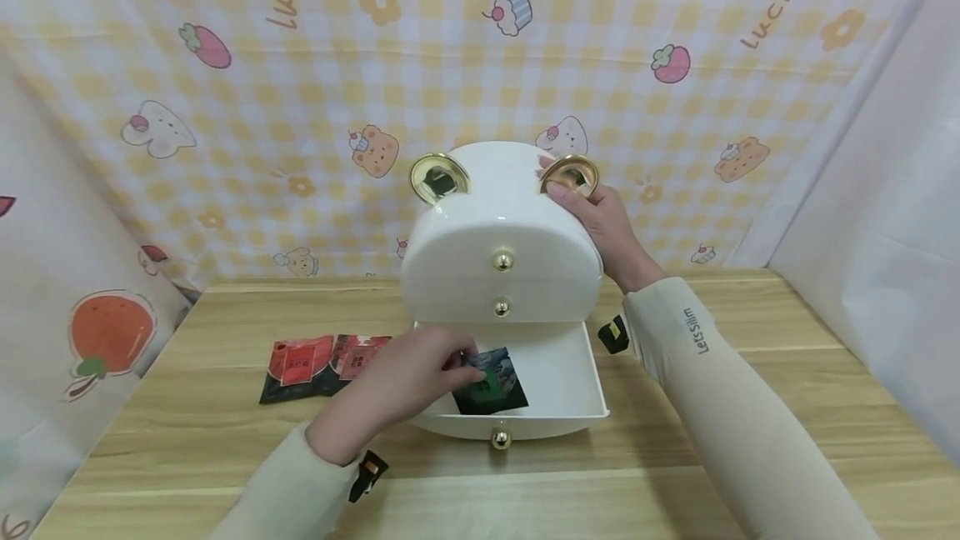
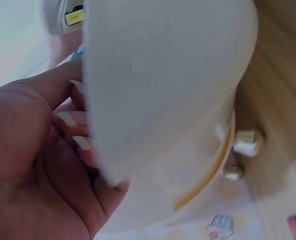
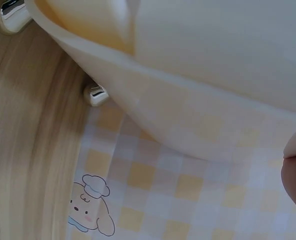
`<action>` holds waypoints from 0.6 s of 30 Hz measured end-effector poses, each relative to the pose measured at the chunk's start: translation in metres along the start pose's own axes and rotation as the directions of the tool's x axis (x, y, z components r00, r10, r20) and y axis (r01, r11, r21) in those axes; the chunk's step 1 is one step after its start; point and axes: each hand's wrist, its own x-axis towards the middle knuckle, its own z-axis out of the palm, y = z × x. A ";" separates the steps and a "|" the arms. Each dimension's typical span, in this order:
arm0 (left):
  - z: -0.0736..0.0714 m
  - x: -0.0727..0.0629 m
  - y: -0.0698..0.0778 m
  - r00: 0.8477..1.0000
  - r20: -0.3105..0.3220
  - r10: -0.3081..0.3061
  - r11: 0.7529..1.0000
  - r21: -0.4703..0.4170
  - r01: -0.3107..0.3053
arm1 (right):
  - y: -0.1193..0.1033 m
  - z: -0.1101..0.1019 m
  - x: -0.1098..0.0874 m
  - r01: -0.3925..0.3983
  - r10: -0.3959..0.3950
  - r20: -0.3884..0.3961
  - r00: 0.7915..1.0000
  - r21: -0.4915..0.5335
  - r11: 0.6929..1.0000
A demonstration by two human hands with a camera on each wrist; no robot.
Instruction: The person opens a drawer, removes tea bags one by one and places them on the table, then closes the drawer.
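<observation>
A white rounded drawer box (image 1: 450, 273) with two gold ears stands on the table, its bottom drawer (image 1: 558, 373) pulled out. Inside the drawer is a dark packet (image 1: 498, 394) with a green label. My left hand (image 1: 405, 377) reaches over the drawer's left side and pinches that packet at its upper left. In the left wrist view, the white drawer wall (image 2: 163, 75) partly hides the curled fingers (image 2: 80, 120). My right hand (image 1: 611, 227) grips the box around its right gold ear (image 1: 581, 173), thumb in front. Only a bit of this hand shows in the right wrist view.
Two red and black packets (image 1: 300, 365) lie on the wooden table (image 1: 187, 440), left of the box, partly behind my left forearm. Gold knobs (image 1: 501, 438) stick out from the drawer fronts. A yellow checked cloth (image 1: 315, 90) hangs close behind the box.
</observation>
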 end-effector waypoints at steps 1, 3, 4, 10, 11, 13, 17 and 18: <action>-0.003 -0.002 0.000 1.000 -0.008 -0.007 1.000 -0.003 0.007 | 0.001 0.000 0.000 0.002 -0.002 0.001 1.000 -0.001 1.000; -0.010 -0.008 0.001 1.000 -0.021 -0.016 1.000 -0.010 0.015 | 0.001 0.000 0.000 0.002 -0.002 0.004 1.000 0.005 1.000; -0.014 -0.010 0.001 0.999 -0.025 -0.021 1.000 -0.015 0.021 | 0.001 0.000 0.000 0.000 0.000 0.005 1.000 0.009 1.000; -0.036 -0.028 -0.002 0.998 -0.043 -0.048 0.999 -0.010 0.048 | 0.001 0.000 0.001 -0.004 0.004 -0.009 1.000 0.020 1.000; -0.038 -0.030 -0.003 0.997 -0.048 -0.052 0.999 -0.005 0.052 | 0.002 0.000 0.001 -0.007 0.007 -0.013 1.000 0.021 1.000; -0.043 -0.036 -0.006 0.997 -0.062 -0.047 0.999 0.006 0.047 | 0.002 0.000 0.001 -0.012 0.013 -0.023 1.000 0.019 1.000; -0.051 -0.048 -0.013 0.994 -0.094 -0.058 0.998 0.034 0.062 | 0.002 -0.001 0.001 -0.024 0.025 -0.027 0.999 0.014 1.000; -0.053 -0.051 -0.016 0.993 -0.104 -0.058 0.997 0.045 0.063 | 0.002 -0.001 0.001 -0.028 0.028 -0.026 0.999 0.013 1.000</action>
